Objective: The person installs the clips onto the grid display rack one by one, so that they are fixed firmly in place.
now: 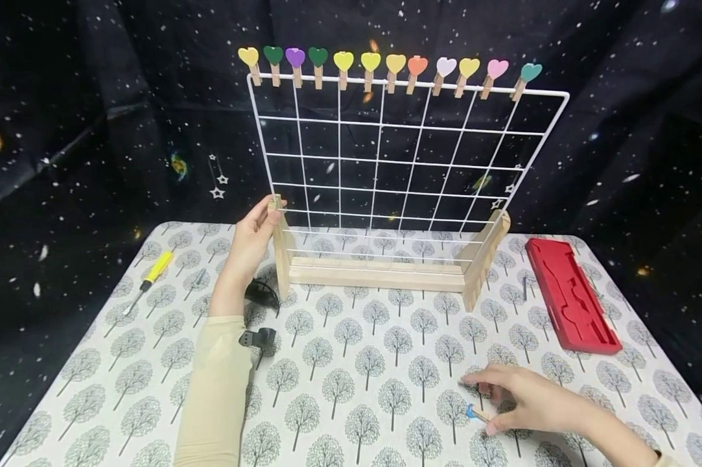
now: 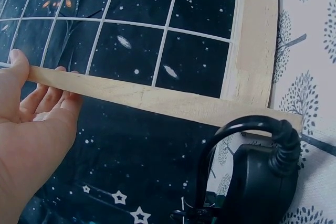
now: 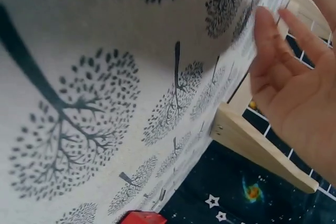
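Note:
My left hand grips the top of the wooden side post of a rack, thumb on one side and fingers on the other. The rack carries a white wire grid on a wooden base. Along its top bar stands a row of small wooden clothespins with coloured hearts, a teal heart clothespin at the right end. Low over the cloth at the front right, my right hand reaches toward a blue-topped clothespin. The thumb tip is right at its wooden end, while the other fingers stand apart from it.
A yellow-handled screwdriver lies at the left, near a small metal bit. An open red case is at the right, with another small dark bit beside it. Dark star-patterned fabric hangs behind the tree-print cloth.

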Demonstrator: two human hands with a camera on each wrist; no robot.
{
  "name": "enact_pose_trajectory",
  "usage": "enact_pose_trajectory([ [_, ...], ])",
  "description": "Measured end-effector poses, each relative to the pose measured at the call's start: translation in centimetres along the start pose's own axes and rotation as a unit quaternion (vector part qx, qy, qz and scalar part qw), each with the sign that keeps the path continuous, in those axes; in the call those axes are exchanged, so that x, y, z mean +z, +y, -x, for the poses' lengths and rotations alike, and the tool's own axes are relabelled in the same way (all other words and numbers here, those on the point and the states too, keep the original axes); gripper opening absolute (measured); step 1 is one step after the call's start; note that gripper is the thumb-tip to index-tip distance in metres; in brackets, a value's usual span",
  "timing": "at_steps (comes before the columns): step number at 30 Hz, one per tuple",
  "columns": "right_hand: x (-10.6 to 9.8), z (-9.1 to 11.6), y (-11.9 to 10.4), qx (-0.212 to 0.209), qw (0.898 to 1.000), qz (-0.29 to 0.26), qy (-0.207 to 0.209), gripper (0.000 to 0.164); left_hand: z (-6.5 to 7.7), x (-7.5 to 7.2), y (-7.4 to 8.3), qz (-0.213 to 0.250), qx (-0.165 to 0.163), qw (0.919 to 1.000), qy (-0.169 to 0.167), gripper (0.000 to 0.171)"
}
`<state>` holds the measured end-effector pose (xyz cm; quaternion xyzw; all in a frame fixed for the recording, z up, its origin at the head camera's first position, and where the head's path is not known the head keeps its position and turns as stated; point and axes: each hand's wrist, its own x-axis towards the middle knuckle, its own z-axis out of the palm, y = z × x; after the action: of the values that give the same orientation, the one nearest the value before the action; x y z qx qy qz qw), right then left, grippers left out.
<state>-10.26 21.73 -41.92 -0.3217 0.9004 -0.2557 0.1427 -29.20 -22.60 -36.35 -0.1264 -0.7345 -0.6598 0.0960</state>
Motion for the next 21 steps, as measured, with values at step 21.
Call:
enact_pose_trajectory([
  [21, 1.4, -0.8, -0.5, -0.078, 0.997, -0.006, 0.001, 0.023, 0.3, 0.0, 0.4, 0.011, -0.013, 0.9999, 0.000, 0.048],
])
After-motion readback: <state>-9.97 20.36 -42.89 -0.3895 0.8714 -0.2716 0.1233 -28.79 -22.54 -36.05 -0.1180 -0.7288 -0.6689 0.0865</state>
